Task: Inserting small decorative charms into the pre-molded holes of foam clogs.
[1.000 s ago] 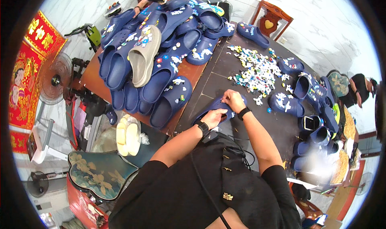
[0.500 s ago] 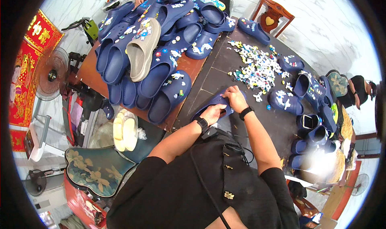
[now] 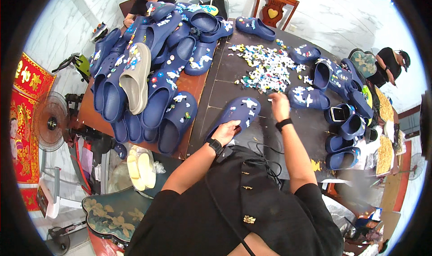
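My left hand (image 3: 227,131) grips a navy clog (image 3: 242,115) by its opening, just in front of me on the dark table. Small holes and a few white charms show on the clog's upper. To its right, my right hand (image 3: 280,106) hovers at the near edge of a loose heap of small charms (image 3: 268,69), mostly white with blue, yellow and green. Its fingers are drawn together; a small pale bit shows at the tips, too small to name. Right beside that hand lies another navy clog (image 3: 308,98) with white charms.
Navy clogs are piled high on the brown table (image 3: 191,134) at left, a grey clog (image 3: 136,78) on top. More clogs line the right edge, one holding a phone (image 3: 337,114). Pale yellow slippers (image 3: 141,168) lie low left. Two other people sit farther off.
My right hand has left the clog and moved right toward the charm heap. My left hand still holds the clog, now turned with its upper showing. The whole view has shifted.
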`<state>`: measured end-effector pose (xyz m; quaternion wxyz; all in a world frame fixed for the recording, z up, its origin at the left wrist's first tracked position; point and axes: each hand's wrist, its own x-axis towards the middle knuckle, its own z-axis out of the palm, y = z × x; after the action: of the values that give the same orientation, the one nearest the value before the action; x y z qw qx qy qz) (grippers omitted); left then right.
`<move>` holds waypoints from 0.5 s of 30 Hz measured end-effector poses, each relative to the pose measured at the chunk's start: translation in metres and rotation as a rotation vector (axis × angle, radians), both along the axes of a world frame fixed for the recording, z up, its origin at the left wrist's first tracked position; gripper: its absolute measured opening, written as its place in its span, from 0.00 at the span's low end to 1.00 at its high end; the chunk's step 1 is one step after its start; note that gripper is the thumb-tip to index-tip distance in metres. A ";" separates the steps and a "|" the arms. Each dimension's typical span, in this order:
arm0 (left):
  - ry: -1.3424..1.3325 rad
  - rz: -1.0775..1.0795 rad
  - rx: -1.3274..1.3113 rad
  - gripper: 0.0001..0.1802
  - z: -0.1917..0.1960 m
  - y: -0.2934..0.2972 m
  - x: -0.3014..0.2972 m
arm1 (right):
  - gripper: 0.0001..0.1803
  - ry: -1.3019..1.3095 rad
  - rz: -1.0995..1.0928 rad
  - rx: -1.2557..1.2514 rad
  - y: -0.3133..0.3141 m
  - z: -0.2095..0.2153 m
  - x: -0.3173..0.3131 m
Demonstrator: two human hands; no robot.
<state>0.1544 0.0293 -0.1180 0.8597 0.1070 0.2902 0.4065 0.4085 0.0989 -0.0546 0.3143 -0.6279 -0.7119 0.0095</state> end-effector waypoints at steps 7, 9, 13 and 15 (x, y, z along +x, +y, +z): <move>0.014 0.010 -0.018 0.18 0.016 -0.007 0.004 | 0.08 0.029 -0.219 -0.246 -0.017 -0.036 0.066; 0.032 0.000 -0.042 0.20 0.026 -0.013 0.006 | 0.09 0.064 -0.165 -0.223 -0.012 -0.039 0.064; 0.075 0.039 -0.066 0.25 0.039 -0.021 0.002 | 0.13 0.003 -0.130 -0.202 0.003 -0.037 0.042; 0.050 0.062 -0.086 0.25 0.033 -0.021 -0.002 | 0.14 0.003 -0.183 -0.219 0.013 -0.037 0.035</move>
<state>0.1520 0.0079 -0.0847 0.8428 0.0709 0.3322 0.4174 0.4437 0.1118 -0.0915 0.2445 -0.7208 -0.6458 0.0596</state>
